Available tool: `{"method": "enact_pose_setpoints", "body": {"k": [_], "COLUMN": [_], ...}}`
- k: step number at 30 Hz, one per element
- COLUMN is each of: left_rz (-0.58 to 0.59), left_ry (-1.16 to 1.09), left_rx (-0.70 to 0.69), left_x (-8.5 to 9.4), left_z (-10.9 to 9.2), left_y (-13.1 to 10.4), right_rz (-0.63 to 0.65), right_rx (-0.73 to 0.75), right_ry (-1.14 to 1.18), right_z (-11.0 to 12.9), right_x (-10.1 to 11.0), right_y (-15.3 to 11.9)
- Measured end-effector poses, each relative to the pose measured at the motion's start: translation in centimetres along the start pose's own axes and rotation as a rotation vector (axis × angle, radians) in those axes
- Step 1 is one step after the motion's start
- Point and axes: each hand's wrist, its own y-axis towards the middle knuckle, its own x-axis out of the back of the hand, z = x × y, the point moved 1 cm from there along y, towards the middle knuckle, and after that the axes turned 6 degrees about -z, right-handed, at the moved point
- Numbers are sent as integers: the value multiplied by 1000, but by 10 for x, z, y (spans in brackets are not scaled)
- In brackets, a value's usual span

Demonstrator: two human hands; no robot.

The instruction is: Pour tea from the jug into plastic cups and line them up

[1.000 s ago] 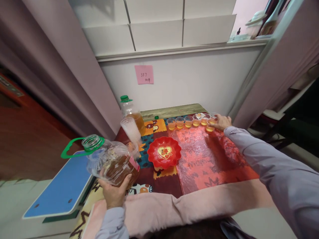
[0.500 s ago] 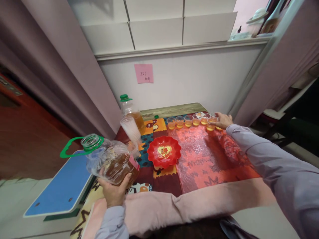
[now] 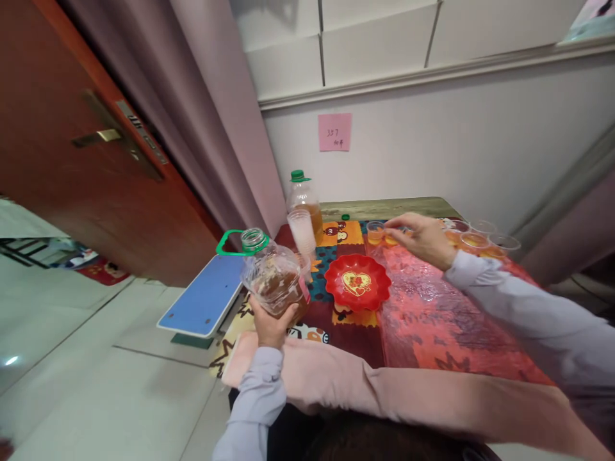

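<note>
My left hand [image 3: 273,324] is wrapped round the lower side of a large clear plastic jug [image 3: 276,282]. The jug is uncapped, leans to the left, has a green handle ring and holds brown liquid. My right hand [image 3: 423,238] reaches leftward over a row of small clear cups, fingers stretched and slightly apart, with nothing visible in them. Just left of its fingertips stands a cup of amber liquid [image 3: 375,234]; the hand partly hides the cups behind it. Further right, another cup [image 3: 475,240] also has amber liquid.
A stack of clear cups [image 3: 302,232] stands beside a second, green-capped jug [image 3: 311,210]. A red scalloped dish [image 3: 358,305] lies mid-table. By the wall is a green cap [image 3: 345,217]. A blue board [image 3: 202,298] sits left of the table.
My right hand has moved left along the row of cups, away from its right end. My left hand still holds the jug. The view has turned left.
</note>
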Motion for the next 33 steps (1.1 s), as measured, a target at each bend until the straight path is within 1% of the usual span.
{"method": "enact_pose_setpoints", "body": {"k": [2, 4, 6, 9, 12, 14, 17, 20, 24, 27, 30, 33], "left_rz": [-3, -9, -8, 5, 13, 10, 2, 8, 28, 19, 9, 20], "left_ry": [-3, -12, -34, -71, -82, -77, -67, -81, -108, -105, -86, -107], "left_rx": [-19, -36, -39, -31, -28, -32, -47, -55, -34, -28, -20, -27], "left_x": [0, 0, -1, -2, -3, -2, -2, -2, -2, -2, -2, -2], "left_z": [1, 1, 2, 4, 6, 7, 7, 5, 3, 2, 1, -1], "left_y": [0, 0, 0, -1, -1, -1, -1, -1, -2, -2, -2, -3], "right_rz": [90, 194, 298, 451, 527, 549, 565, 555, 522, 511, 520, 540], "right_rx": [101, 168, 180, 191, 218, 229, 230, 217, 195, 191, 193, 199], "right_ry": [84, 137, 109, 12, -27, -38, -63, -90, -116, -120, -119, -119], "right_z": [36, 66, 88, 112, 126, 131, 129, 118, 95, 81, 77, 81], "right_x": [-36, -73, -106, -147, -172, -180, -183, -175, -160, -154, -158, -168], "right_y": [-1, -3, -5, -7, -9, -9, -9, -6, 6, 13, 14, 8]}}
